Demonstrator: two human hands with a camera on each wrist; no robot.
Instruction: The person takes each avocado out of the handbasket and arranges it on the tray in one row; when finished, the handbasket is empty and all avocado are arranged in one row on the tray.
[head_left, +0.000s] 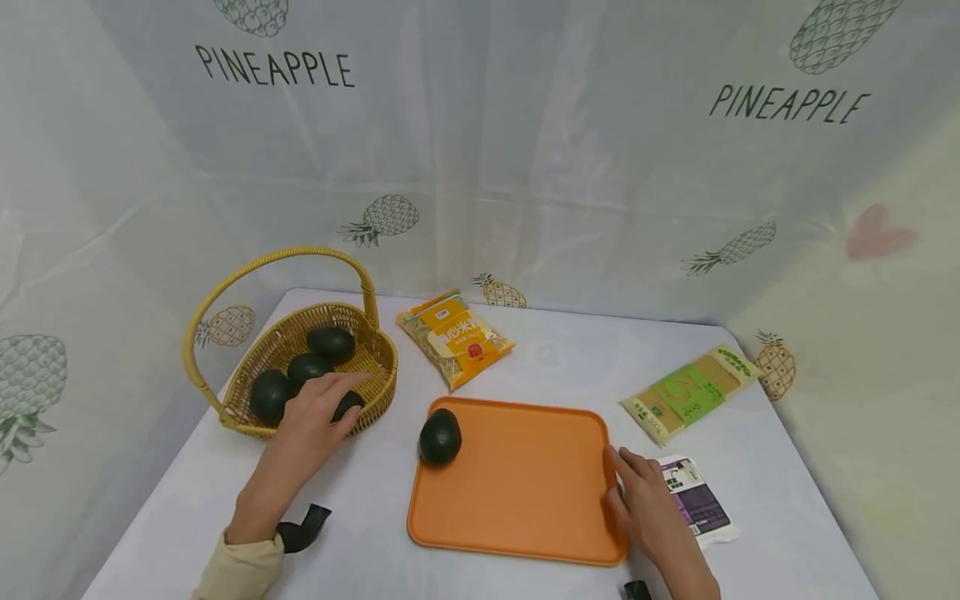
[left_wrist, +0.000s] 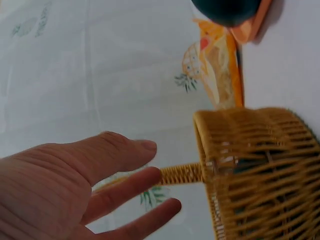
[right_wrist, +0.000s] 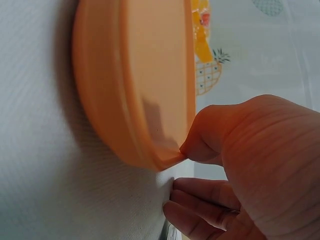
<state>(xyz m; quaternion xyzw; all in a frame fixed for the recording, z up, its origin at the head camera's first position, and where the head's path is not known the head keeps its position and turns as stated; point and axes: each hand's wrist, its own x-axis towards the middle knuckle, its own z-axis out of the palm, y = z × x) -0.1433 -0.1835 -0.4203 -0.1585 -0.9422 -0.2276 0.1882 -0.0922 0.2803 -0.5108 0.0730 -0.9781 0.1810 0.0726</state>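
My left hand hovers over the near side of a wicker basket, above a dark green avocado partly hidden by its fingers. In the left wrist view its thumb and fingers are spread, with nothing between them. Several avocados lie in the basket, one toward the back. Another avocado sits at the left edge of an orange tray. At the tray's right side, my right hand holds the rim, its thumb on the edge; the other fingers curl loosely outside it.
Behind the tray lies an orange-and-yellow food packet. To the right are a yellow-green packet and a white-and-purple packet, partly behind my right hand. A black strap hangs by my left wrist. A pineapple-printed curtain stands behind the table.
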